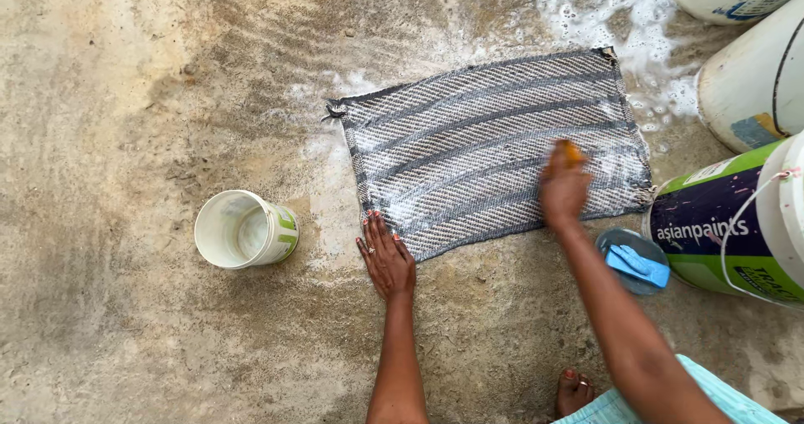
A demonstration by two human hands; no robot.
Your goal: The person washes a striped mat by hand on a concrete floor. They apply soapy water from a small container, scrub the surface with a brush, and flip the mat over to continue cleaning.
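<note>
A: Where is the mat?

B: The grey striped mat (494, 143) lies flat on the wet concrete floor (126, 323). Its long side runs left to right, and the right end tips a bit up toward the top edge. White soap foam (636, 39) sits on it and past its top right corner.

A: What do the 2 hands do?

B: The left hand (387, 256) lies flat at the near left corner of the mat, fingers spread a little, tips touching its edge. The right hand (563, 188) is on the right part of the mat, fingers curled around an orange scrub brush (572, 152). It looks blurry.

A: What else is near?

B: A small white tub (243, 230) lies on its side left of the mat. A small bowl with a blue soap bar (636, 265) sits by the near right corner. Next to it is a big paint bucket (737, 223) lying sideways, and 2 white buckets (745, 81) stand behind it.
</note>
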